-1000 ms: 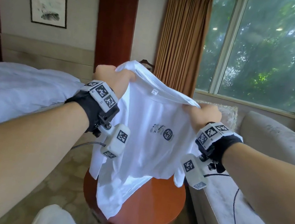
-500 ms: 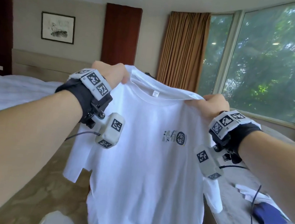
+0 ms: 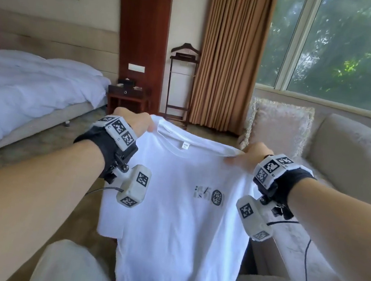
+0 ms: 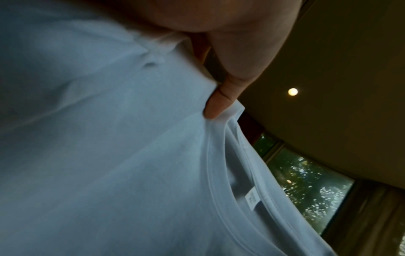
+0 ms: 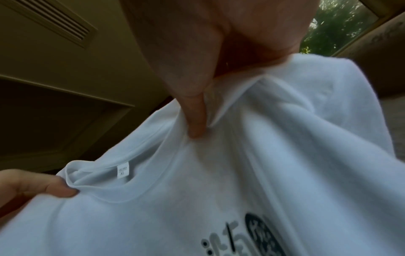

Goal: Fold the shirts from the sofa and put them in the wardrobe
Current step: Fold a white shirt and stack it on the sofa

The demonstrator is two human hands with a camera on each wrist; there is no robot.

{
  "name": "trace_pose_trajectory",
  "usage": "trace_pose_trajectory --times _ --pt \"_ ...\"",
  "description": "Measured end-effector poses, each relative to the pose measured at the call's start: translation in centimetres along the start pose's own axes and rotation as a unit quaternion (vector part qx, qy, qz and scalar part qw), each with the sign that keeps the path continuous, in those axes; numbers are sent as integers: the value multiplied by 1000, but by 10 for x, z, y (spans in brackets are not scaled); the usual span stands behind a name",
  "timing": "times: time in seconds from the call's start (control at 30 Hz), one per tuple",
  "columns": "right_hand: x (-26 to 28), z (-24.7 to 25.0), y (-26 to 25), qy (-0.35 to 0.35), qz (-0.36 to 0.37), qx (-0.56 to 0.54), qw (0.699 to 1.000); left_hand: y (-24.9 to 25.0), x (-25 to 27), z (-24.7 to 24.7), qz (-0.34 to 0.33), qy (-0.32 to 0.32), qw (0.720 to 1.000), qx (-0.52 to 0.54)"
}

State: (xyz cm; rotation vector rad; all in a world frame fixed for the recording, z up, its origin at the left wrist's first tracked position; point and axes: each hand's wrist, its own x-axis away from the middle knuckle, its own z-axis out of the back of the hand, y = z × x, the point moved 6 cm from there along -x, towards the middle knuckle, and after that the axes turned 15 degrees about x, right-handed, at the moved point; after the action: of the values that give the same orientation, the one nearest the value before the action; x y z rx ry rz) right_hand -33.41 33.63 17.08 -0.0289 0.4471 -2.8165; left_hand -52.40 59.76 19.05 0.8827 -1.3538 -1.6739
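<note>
A white T-shirt [image 3: 180, 223] with a small dark chest print hangs spread in front of me, its front facing me and its neck label showing. My left hand [image 3: 138, 121] pinches the shirt at its left shoulder beside the collar, and my right hand [image 3: 253, 153] pinches the right shoulder. In the left wrist view my thumb presses the shirt [image 4: 131, 155] at the collar seam. The right wrist view shows a finger tucked into a fold of the shirt [image 5: 241, 173], with my left hand [image 5: 32, 185] at the far collar edge. The shirt's lower hem runs out of the frame.
A beige sofa [image 3: 348, 163] with a fringed cushion [image 3: 279, 127] stands at the right under the window. A bed [image 3: 19, 93] with white bedding is at the left. A nightstand [image 3: 126, 98], a wooden valet stand [image 3: 181, 80] and curtains stand at the back. My knees [image 3: 71, 267] show below.
I have lowered the shirt and both hands while my view tilted down. The shirt, bunched over a round wooden table a second ago, now hangs flat and spread, and it hides the table.
</note>
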Motion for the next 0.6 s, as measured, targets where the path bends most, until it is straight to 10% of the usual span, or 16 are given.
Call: trace_pose_trajectory --times 0.6 --pt "-161 -180 0 -76 -97 134 983 -177 -179 -113 26 -57 976 -207"
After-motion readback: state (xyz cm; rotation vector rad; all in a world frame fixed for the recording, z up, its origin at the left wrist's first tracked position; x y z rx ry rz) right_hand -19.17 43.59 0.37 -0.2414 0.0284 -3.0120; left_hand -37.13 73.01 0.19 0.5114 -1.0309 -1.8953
